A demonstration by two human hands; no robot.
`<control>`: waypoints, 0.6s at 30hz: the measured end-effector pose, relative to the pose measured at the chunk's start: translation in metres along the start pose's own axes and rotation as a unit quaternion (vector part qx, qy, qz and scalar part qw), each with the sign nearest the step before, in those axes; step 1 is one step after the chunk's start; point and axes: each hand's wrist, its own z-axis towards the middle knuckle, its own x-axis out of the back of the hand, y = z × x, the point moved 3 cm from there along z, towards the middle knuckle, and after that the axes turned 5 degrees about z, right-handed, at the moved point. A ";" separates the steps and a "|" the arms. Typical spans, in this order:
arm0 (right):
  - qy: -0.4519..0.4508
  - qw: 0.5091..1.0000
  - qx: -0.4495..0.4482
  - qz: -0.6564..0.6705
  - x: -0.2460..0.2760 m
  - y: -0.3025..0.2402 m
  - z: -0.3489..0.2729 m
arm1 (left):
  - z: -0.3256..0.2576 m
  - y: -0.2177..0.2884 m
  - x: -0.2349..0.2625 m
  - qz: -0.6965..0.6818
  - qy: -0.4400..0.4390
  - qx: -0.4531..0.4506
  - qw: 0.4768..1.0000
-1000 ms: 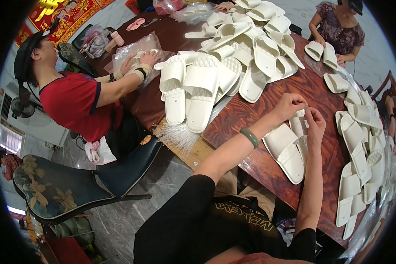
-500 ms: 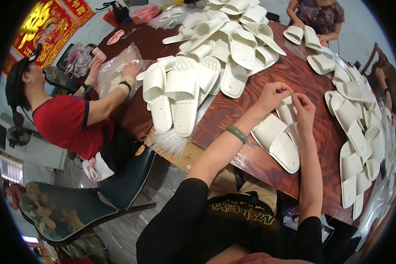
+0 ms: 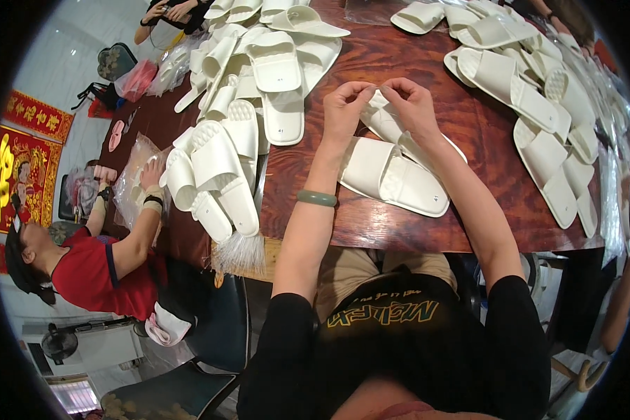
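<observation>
A pair of white slippers lies in front of me: the near slipper (image 3: 363, 165) flat on the table, the far slipper (image 3: 387, 127) partly behind it and under my right wrist. My left hand (image 3: 345, 112), on the arm with a green bangle, has its thumb and fingers pinched at the far slipper's upper end. Close beside it, my right hand (image 3: 411, 110) pinches at the same spot. Whatever thin thing is between the fingertips is too small to make out.
White slippers are heaped at left (image 3: 220, 161) and right (image 3: 500, 80). A bundle of clear thin strands (image 3: 239, 255) hangs at the wooden table's (image 3: 297, 224) front edge. Left of me, a person in a red shirt (image 3: 94, 276) handles a clear plastic bag (image 3: 134, 175). Another person's hands show at the top left.
My view has swung, so the table and slippers appear turned. Both hands remain pinched close together by the far slipper. The person in red still has a hand on the plastic bag.
</observation>
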 end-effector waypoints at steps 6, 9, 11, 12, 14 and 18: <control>-0.024 0.999 0.022 -0.040 0.002 -0.005 0.000 | -0.001 -0.003 0.005 0.028 0.026 -0.005 0.999; -0.041 0.999 0.005 -0.003 0.019 -0.003 0.014 | 0.001 0.005 0.015 -0.034 0.051 0.015 0.998; 0.017 1.000 -0.003 -0.003 0.031 -0.003 0.022 | 0.006 0.017 0.030 -0.094 0.080 -0.006 0.992; 0.044 0.999 -0.014 -0.002 0.034 0.001 0.023 | 0.004 0.024 0.039 -0.114 0.082 -0.016 0.990; 0.066 0.997 -0.026 -0.025 0.055 0.027 0.028 | 0.002 0.047 0.046 -0.175 0.080 -0.038 0.981; 0.059 0.995 -0.040 -0.067 0.066 0.039 0.028 | -0.056 0.122 0.082 -0.327 0.057 -0.069 0.941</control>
